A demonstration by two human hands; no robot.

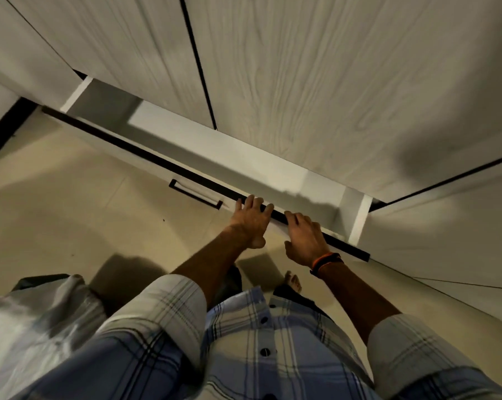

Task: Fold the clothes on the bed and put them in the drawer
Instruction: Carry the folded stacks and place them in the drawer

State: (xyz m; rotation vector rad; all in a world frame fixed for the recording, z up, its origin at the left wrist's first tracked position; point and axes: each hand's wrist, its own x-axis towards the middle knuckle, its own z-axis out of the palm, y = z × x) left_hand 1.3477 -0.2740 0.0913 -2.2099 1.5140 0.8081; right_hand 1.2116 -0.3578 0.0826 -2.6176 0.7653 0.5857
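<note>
Head view, drawer: the drawer (244,166) at the foot of the wardrobe stands part-way out, its white inside showing in a narrow strip between the cabinet face and its own front panel.
Head view, drawer edge: a dark strip runs along the top of the front panel from upper left to lower right; a dark bar handle (196,194) sits on the panel's face left of the hands.
Head view, wardrobe: tall pale wood-grain doors (316,82) rise straight above the drawer, with dark gaps between them.
Head view, open room: bare cream floor (79,203) lies left of and below the drawer front; a bare foot (293,281) stands on it near the panel.
Head view, left hand: the left hand (251,222) lies flat on the top edge, fingers straight and spread, holding nothing.
Head view, right hand: the right hand (304,236), just beside it, rests fingers over the same edge, loosely bent; nothing clasped that I can see.
Head view, wrist: an orange and dark band (326,262) circles the right wrist.
Head view, clothes: pale folded cloth (36,313) sits at lower left, blurred, tucked by the left arm's checked sleeve.
</note>
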